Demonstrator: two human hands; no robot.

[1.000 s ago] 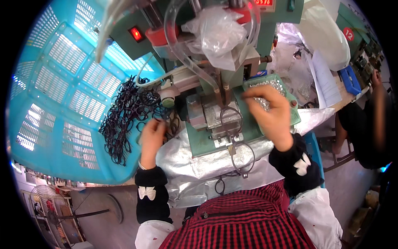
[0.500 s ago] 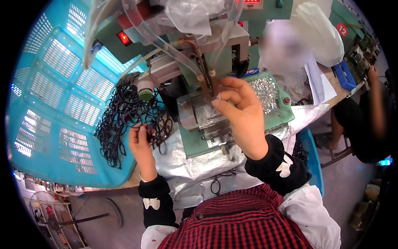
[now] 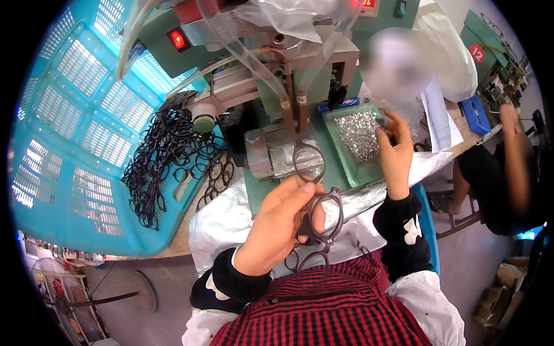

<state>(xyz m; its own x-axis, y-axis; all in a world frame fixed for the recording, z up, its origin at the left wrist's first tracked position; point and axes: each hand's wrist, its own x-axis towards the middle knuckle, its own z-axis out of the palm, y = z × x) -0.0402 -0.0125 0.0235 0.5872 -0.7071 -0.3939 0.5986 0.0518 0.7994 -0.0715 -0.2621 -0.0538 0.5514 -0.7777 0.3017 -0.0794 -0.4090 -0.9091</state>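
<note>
My left hand (image 3: pixel 274 222) is closed on dark eyeglass frames (image 3: pixel 329 213), gripped between thumb and fingers in front of the machine. One round rim stands up near the metal fixture (image 3: pixel 291 155), below two copper-coloured prongs (image 3: pixel 295 112). More rims hang down from the hand toward my lap. At the right edge of a green tray (image 3: pixel 352 167) is my right hand (image 3: pixel 397 153), its thumb and fingertips bent close together. Small silvery metal parts (image 3: pixel 359 135) fill much of the tray. Whether the right fingertips pinch one of them is too small to tell.
A big blue plastic basket (image 3: pixel 69 144) leans at the left, with a heap of dark eyeglass frames (image 3: pixel 153 161) spilling from it. Clear hoses (image 3: pixel 242 55) hang over the fixture. Silvery sheeting (image 3: pixel 219 225) covers the table front. Another person's arm (image 3: pixel 513 155) is at far right.
My left hand has come from the heap to the fixture's front, bringing eyeglass frames. My right hand has left the prongs and moved right to the tray of metal parts.
</note>
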